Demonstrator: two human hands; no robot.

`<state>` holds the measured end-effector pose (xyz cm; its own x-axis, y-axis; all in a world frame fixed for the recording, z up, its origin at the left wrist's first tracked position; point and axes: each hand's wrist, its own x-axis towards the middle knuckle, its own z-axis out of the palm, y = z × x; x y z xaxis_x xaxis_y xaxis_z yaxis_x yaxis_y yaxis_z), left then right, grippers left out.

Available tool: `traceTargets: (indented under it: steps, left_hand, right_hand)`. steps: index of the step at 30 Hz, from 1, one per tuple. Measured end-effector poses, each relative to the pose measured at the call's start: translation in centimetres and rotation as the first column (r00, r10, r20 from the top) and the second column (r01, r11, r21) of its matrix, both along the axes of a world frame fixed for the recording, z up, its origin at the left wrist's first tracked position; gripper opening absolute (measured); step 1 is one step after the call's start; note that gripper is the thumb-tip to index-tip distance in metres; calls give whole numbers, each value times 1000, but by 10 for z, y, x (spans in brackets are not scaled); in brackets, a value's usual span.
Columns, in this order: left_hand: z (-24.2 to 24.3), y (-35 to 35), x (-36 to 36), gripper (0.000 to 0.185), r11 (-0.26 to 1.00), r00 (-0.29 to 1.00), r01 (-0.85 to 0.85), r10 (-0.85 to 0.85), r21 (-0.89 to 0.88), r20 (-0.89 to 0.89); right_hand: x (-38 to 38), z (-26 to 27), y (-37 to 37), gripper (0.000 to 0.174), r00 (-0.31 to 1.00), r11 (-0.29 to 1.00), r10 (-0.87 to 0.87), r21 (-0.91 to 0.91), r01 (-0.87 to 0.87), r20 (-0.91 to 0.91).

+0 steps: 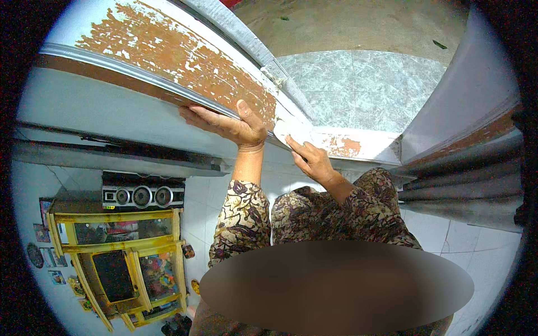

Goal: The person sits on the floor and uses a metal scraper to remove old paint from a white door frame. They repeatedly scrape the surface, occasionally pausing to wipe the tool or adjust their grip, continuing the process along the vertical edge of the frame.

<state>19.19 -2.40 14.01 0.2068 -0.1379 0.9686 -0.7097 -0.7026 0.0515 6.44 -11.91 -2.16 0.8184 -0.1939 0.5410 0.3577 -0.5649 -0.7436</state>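
A long door-frame board with patchy white over reddish brown runs from upper left towards the centre. My left hand straddles its grooved lower edge, thumb on the brown face and fingers along the underside. My right hand holds a pale, rounded object against the board's lower end, index finger stretched onto it. Glare hides what kind of object it is and where its far side ends. Right of it, the white sill carries a small patch of exposed brown.
Grey tiles lie beyond the sill. A white frame side rises at right, above a grey curtain. A yellow-edged cabinet with a speaker unit stands at lower left. A grey metal strip borders the board.
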Motion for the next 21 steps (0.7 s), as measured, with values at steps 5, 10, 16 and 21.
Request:
traceTargets:
  steps: [5, 10, 16, 21]
  left_hand:
    - [1, 0, -3, 83, 999, 999, 31, -31, 9, -10]
    - [1, 1, -1, 83, 999, 1000, 25, -25, 23, 0]
    - [-3, 2, 0, 84, 1000, 1000, 12, -12, 4, -24]
    - [0, 3, 0, 84, 999, 999, 34, -34, 8, -28]
  right_hand:
    - [-2, -4, 2, 56, 997, 1000, 5, 18, -6, 75]
    - [4, -7, -2, 61, 998, 996, -16, -82, 20, 53]
    - [3, -11, -6, 61, 998, 992, -20, -120, 28, 68]
    - [4, -10, -8, 61, 999, 991, -2, -130, 9, 54]
